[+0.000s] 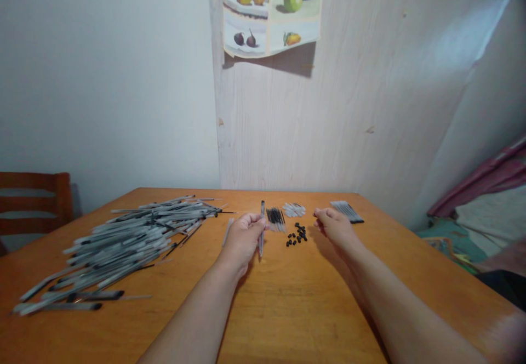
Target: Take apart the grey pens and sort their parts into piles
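Note:
Between the thumb and fingers of my left hand (242, 238) is a pen (262, 246), held near upright with its dark end up. Over the table on the other side, my right hand (335, 224) is closed in a pinch; whatever it may hold is too small to make out. Small black plugs (302, 231) lie loose between the two hands. Beyond them is a group of short clear-white pieces (293, 209). Just right of the pen, a row of thin black-and-clear refills (276, 217) lies side by side.
A big heap of pens and tubes (135, 238) spreads over the left of the wooden table (271, 309). Clear pens with black ends (347, 211) lie in a row at the far right. A wooden chair (33, 202) stands left; a wall rises behind the table.

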Demonstrator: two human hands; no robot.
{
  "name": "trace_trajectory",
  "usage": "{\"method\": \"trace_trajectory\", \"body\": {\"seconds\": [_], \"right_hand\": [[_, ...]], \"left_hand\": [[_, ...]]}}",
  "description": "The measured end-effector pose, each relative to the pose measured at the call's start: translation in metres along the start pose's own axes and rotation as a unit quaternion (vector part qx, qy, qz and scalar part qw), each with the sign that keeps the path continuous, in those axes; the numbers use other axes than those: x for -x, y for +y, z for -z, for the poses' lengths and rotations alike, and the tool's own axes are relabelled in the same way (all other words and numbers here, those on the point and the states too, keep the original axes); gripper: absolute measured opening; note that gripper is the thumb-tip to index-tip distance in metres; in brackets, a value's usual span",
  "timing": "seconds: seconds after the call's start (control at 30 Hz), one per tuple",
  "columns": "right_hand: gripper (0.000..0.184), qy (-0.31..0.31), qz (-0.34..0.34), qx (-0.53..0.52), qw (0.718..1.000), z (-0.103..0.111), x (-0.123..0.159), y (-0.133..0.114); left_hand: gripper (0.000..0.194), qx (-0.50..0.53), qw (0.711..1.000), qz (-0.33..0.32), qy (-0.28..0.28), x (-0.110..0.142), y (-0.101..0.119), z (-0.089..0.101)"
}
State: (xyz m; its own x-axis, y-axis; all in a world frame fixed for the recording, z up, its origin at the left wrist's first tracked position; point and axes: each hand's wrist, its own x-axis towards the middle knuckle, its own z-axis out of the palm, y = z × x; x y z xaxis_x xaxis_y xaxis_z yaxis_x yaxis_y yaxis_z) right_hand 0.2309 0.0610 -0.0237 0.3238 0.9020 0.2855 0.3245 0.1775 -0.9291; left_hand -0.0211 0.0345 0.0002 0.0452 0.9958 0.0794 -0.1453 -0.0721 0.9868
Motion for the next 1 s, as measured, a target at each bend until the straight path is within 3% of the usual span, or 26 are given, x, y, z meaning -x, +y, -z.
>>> {"method": "trace_trajectory", "body": {"seconds": [0.3,0.67,1.0], "right_hand": [[0.024,0.056,0.016,0.101,0.993,-0.001,-0.020,0.022],[0.010,0.021,-0.003,0.239,0.971,-0.018,-0.055,0.028],[0.002,-0.030,-0.021,0.318,0.947,-0.033,-0.064,0.040]], "left_hand": [[0.033,0.024,0.999,0.026,0.041,-0.003,0.000,0.008],[0.035,0.046,0.997,0.030,0.048,-0.003,0.005,0.009],[0.035,0.049,0.997,0.032,0.051,-0.004,0.004,0.011]]}}
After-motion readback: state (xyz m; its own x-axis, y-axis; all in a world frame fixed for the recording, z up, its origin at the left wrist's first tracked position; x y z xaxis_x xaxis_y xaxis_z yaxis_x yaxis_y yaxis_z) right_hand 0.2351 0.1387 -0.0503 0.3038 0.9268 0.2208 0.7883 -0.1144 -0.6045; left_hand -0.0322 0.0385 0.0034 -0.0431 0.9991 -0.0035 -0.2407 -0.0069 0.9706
